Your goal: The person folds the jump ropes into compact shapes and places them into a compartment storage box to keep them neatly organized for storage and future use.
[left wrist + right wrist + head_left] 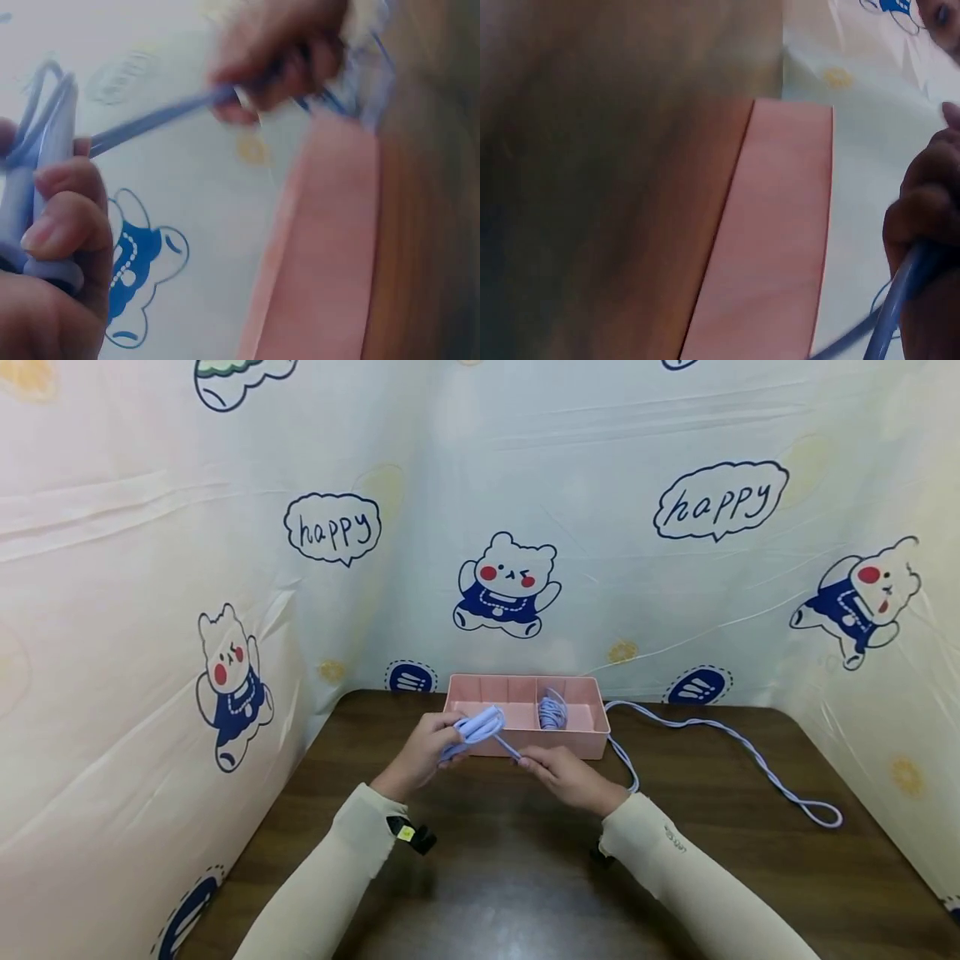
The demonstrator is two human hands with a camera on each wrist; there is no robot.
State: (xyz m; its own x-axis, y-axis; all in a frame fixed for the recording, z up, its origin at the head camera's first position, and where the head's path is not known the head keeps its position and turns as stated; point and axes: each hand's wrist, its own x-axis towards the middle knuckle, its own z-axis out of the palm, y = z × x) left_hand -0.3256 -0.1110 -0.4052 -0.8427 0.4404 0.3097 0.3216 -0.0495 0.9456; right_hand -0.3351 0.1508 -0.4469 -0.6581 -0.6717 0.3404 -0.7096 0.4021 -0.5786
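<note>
My left hand (423,753) grips a folded bundle of light blue rope (480,725) in front of the pink box (480,742). Seen from the left wrist, its fingers curl round the rope loops (56,142). A straight strand (161,120) leads from the bundle to my right hand (566,777), which pinches it a short way to the right. In the right wrist view the curled right fingers (926,206) hold the rope (892,311), partly cut off by the frame edge. Both hands are above the table.
The divided pink box stands at the table's back edge; its right compartment holds a wound blue rope bundle (552,714). A loose doubled length of rope (738,743) trails over the dark wooden table (480,893) to the right. A printed curtain (600,593) surrounds the table.
</note>
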